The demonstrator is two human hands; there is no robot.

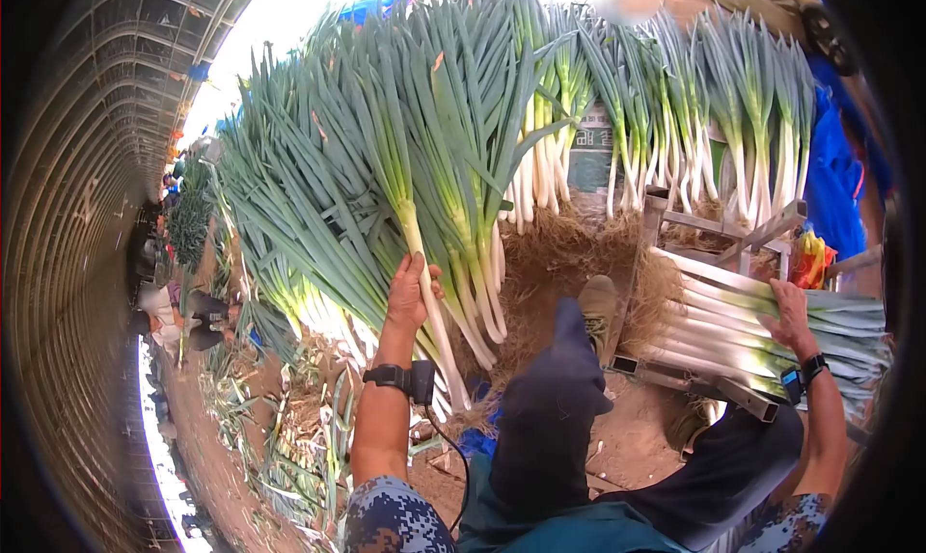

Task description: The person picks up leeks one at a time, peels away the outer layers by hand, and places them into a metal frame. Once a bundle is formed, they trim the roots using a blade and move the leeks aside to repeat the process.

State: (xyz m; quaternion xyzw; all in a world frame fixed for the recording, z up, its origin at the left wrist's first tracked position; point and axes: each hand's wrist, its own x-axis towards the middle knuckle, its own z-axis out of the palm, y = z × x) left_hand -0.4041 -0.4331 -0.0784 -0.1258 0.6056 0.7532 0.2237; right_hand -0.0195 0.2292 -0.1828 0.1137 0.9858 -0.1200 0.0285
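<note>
My left hand (409, 291) is wrapped round the white shank of a long green onion (425, 283), whose roots point down and whose leaves rise over the pile behind. My right hand (791, 317) lies across several green onions (714, 317) stacked sideways in a metal frame (743, 389). Its thumb and fingers are apart on top of the stalks. The roots of this stack face left, the leaves right. Next to my left hand leans a large heap of green onions (318, 177).
More green onions (762, 119) stand upright along the back. Trimmed leaves (309, 437) litter the soil at left. My shoe (598, 307) is beside the frame. Blue plastic sheeting (834, 158) hangs at right. Another person (183, 317) is at far left under the arched roof.
</note>
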